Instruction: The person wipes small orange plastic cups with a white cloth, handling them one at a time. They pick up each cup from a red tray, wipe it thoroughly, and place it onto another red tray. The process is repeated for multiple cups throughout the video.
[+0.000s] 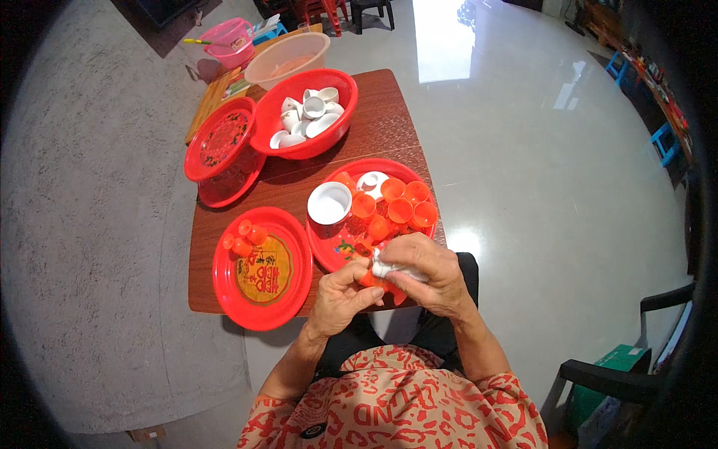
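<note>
Low over the table's near edge, my left hand [342, 301] pinches a small orange cup [371, 280], mostly covered by fingers. My right hand [435, 271] is closed on a white cloth [389, 268] and presses it against the cup. Just beyond both hands lies a red round tray [320, 253] with several orange cups [400, 210], a white bowl [329, 203] and a white lid-like piece [372, 184]. To the left, another red tray [226, 293] with a gold patterned centre bears several small orange cups [244, 238].
Farther back on the brown table [381, 120], a red basin [340, 138] holds several white cups [314, 107]. Beside it are stacked red trays [202, 166], a pale translucent basin [318, 52] and a pink basin [232, 34]. A black chair armrest [609, 380] is at the lower right.
</note>
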Available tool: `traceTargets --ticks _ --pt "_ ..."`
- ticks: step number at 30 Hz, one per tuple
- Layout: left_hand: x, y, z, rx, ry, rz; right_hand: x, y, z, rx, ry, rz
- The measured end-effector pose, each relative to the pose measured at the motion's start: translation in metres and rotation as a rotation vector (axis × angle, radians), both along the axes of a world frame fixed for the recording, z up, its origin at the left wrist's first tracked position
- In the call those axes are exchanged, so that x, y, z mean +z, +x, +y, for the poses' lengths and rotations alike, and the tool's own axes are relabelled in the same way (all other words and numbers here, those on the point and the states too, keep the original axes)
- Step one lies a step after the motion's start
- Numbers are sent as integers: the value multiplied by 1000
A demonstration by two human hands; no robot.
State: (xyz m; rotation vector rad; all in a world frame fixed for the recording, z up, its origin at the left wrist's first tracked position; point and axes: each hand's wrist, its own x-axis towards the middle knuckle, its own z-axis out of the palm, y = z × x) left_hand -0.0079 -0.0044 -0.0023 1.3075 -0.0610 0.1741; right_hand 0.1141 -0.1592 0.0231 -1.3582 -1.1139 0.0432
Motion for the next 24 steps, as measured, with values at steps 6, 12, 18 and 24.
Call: traceTargets --ticks 6,12,18,24 --pt "2 -1 2 -16 -115 83 -7 3 -2 11 -5 207" --pt "1 0 2 -86 -257 30 13 -2 -4 83 4 -92" --pt "-1 0 4 -205 -611 9 1 -3 -6 66 20 219" --pt "5 6 4 -91 -750 42 -4 -18 -10 29 37 48"
